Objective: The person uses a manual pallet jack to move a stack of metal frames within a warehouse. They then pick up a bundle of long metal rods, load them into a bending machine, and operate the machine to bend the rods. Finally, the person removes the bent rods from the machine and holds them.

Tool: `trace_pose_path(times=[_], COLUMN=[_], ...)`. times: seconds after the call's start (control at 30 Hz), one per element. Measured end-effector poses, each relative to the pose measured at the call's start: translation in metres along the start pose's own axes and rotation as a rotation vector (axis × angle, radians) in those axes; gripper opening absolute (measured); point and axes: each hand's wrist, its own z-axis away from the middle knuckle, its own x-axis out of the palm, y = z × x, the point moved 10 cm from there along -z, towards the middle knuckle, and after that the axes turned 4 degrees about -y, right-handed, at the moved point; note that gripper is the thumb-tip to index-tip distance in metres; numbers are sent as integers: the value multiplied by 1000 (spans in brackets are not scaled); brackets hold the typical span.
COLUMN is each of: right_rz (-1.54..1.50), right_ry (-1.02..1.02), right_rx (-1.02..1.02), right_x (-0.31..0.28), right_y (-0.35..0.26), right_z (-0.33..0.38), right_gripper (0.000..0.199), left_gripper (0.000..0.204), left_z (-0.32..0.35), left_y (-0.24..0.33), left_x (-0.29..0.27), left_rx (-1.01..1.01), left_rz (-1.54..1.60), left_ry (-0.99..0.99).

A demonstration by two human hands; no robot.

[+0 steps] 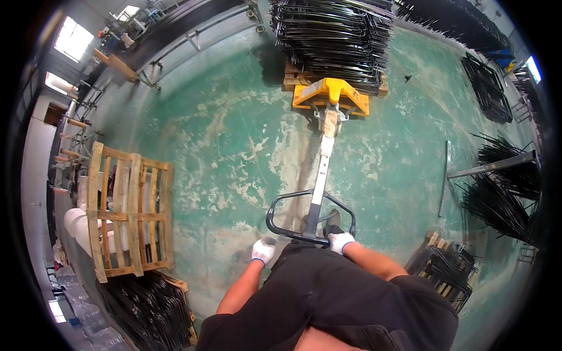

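We judge the work to be in its middle. The yellow steel pallet jack (331, 93) in the upper centre of the frame already has its forks under the low wooden pallet (295, 77), which carries the tall stack of black bent-wire frames (332, 35). So the load is picked up or at least engaged, but it stands on the worn green concrete floor (234, 146) in the open. From this one picture we cannot tell if it is rolling.

The long white tiller runs down from the jack to the black loop handle (310, 219) in the lower centre. Our right hand (340, 241), in a white knit glove, is closed around the lower bar of this loop, with the forearm bent in from the lower right. Our left hand (263, 251), also gloved, hangs just beside the left corner of the loop. Its fingers are loosely curled and hold nothing, and it does not seem to touch the bar.

At the left of the frame an empty wooden crate of pale slats (130, 213) stands well apart.
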Motion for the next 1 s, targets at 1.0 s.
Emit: trace_pose_path(times=[1.0], right_rz=[47], right_ry=[620], right_rx=[-3], right_x=[-324], right_y=[-2], right_z=[181], right_gripper=[38], left_gripper=[28], left_z=[-27], left_y=[38], left_x=[-56], left_rx=[-68], left_rz=[248], left_ry=[120])
